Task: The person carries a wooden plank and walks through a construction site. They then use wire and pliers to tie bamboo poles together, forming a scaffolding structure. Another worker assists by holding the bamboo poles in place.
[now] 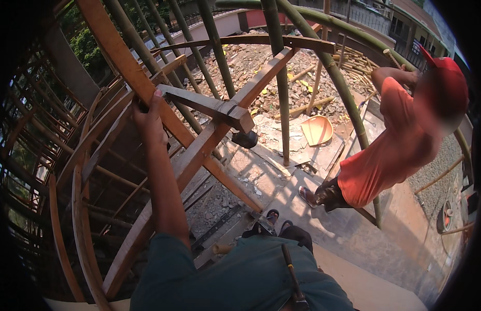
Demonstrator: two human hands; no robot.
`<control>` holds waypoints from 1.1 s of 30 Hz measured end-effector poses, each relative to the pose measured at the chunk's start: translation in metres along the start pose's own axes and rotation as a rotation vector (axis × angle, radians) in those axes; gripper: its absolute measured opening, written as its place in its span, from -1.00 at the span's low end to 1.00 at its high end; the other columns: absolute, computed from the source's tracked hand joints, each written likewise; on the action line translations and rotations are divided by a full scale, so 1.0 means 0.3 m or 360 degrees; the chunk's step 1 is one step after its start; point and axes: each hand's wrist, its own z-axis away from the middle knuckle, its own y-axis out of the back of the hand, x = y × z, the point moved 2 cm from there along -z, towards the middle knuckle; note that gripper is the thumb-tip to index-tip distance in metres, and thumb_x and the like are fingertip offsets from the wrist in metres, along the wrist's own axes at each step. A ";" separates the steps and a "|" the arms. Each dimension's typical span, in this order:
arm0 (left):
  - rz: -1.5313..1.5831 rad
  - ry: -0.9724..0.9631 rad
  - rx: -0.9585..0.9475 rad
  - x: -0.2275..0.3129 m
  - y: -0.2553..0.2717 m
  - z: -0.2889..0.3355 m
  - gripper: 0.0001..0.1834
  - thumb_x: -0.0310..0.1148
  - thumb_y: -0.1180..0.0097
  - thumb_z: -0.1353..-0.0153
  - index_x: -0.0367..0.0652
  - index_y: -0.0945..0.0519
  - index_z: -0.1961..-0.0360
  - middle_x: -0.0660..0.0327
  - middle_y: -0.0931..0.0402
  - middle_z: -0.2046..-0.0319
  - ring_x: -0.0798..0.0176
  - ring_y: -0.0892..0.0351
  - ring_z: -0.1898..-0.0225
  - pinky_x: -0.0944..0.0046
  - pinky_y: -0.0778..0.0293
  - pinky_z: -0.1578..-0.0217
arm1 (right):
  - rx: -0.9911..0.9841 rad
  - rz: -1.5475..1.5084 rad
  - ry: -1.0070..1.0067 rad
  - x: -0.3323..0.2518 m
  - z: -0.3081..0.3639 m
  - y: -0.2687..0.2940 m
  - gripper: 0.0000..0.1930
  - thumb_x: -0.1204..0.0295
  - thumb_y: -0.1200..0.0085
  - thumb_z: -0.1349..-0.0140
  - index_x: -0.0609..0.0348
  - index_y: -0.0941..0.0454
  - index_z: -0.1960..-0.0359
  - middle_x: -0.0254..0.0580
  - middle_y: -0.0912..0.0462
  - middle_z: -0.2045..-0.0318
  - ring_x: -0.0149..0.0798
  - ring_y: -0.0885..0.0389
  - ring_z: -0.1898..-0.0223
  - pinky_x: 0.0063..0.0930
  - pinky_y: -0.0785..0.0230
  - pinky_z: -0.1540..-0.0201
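My left hand (148,124) is raised and wrapped around a long slanting wooden beam (115,46), its thumb against the wood. Another timber (199,150) crosses that beam from lower left to upper right. Just right of the hand, a shorter squared timber (196,102) lies over the crossing, with thin dark wire around it near its end. Below that end is a dark rounded object (245,139) whose kind I cannot make out. A tool with a black and yellow handle (289,264) rests against my green shirt. My right hand is out of view.
At the right stands a co-worker in a red shirt (390,145) and cap, an arm raised beside a bamboo pole (349,98). An upright bamboo pole (279,98) stands ahead. Rubble (250,72), a yellow-orange pan (318,129) and a bucket (446,216) are below. Curved timbers (80,223) fill the left.
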 end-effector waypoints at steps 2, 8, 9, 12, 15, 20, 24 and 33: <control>0.0059 -0.0004 -0.0042 -0.001 -0.035 0.004 -0.40 -0.32 -0.34 -0.22 -0.30 -0.39 -0.22 0.17 -0.49 -0.02 0.27 -0.46 -0.05 0.21 -0.35 -0.15 | -0.0012 0.0017 -0.0006 0.026 -0.016 0.000 -0.54 0.63 0.00 -0.19 0.18 -0.56 -0.17 -0.18 -0.57 0.52 -0.36 -0.41 0.63 -0.32 -0.23 0.61; 0.0074 0.0032 -0.0043 0.000 -0.025 0.008 -0.44 -0.31 -0.34 -0.23 -0.27 -0.42 -0.19 0.19 -0.50 -0.02 0.29 -0.46 -0.06 0.23 -0.31 -0.18 | -0.0124 0.0293 0.0098 0.011 -0.077 0.138 -0.47 0.65 -0.05 -0.14 0.15 -0.53 -0.22 -0.10 -0.69 0.45 -0.34 -0.51 0.59 -0.31 -0.31 0.58; 0.0077 0.0041 -0.0045 -0.003 -0.028 0.007 -0.45 -0.31 -0.34 -0.24 -0.27 -0.42 -0.18 0.19 -0.50 -0.02 0.29 -0.46 -0.06 0.24 -0.31 -0.18 | -0.0119 0.0320 0.0119 0.007 -0.095 0.164 -0.46 0.66 -0.05 -0.13 0.14 -0.52 -0.22 -0.09 -0.71 0.44 -0.34 -0.53 0.59 -0.30 -0.33 0.58; 0.0037 0.0038 0.0005 0.001 -0.022 0.009 -0.48 -0.32 -0.32 -0.25 -0.27 -0.43 -0.17 0.19 -0.51 -0.01 0.30 -0.47 -0.06 0.25 -0.32 -0.18 | 0.0057 0.0475 0.0119 -0.029 -0.138 0.248 -0.44 0.70 0.03 -0.17 0.06 -0.53 -0.24 -0.07 -0.74 0.38 -0.35 -0.60 0.57 -0.34 -0.41 0.56; 0.0031 0.0031 0.0003 -0.004 -0.026 0.018 -0.50 -0.34 -0.30 -0.27 -0.28 -0.43 -0.16 0.20 -0.53 0.00 0.30 -0.48 -0.06 0.24 -0.34 -0.18 | 0.0159 0.0897 0.0312 -0.159 -0.151 0.341 -0.49 0.66 0.00 -0.13 0.02 -0.62 -0.15 -0.03 -0.74 0.32 -0.29 -0.66 0.49 -0.32 -0.48 0.50; -0.0025 0.0068 -0.0002 -0.016 -0.025 0.012 -0.51 -0.31 -0.27 -0.29 -0.28 -0.43 -0.17 0.18 -0.53 -0.03 0.29 -0.49 -0.07 0.22 -0.32 -0.20 | 0.0325 0.1255 0.0690 -0.249 -0.211 0.442 -0.48 0.56 0.00 -0.05 -0.03 -0.64 -0.11 0.02 -0.72 0.21 -0.11 -0.74 0.27 -0.22 -0.59 0.29; -0.0051 0.0144 0.0005 0.025 -0.033 0.032 -0.47 -0.35 -0.26 -0.28 -0.27 -0.38 -0.20 0.17 -0.50 -0.05 0.30 -0.44 -0.11 0.19 -0.30 -0.21 | 0.0300 0.1132 0.0633 -0.355 -0.234 0.477 -0.42 0.62 0.06 0.02 -0.01 -0.65 -0.11 0.00 -0.74 0.23 -0.10 -0.74 0.35 -0.23 -0.61 0.24; -0.0131 0.0129 0.0032 -0.008 0.017 0.016 -0.41 -0.28 -0.19 -0.34 -0.32 -0.31 -0.29 0.07 -0.47 -0.16 0.17 -0.43 -0.20 0.12 -0.28 -0.28 | 0.0042 0.1123 0.0516 -0.445 -0.289 0.539 -0.51 0.51 0.01 -0.05 0.00 -0.65 -0.07 -0.05 -0.68 0.01 0.02 -0.67 0.02 -0.13 -0.53 -0.02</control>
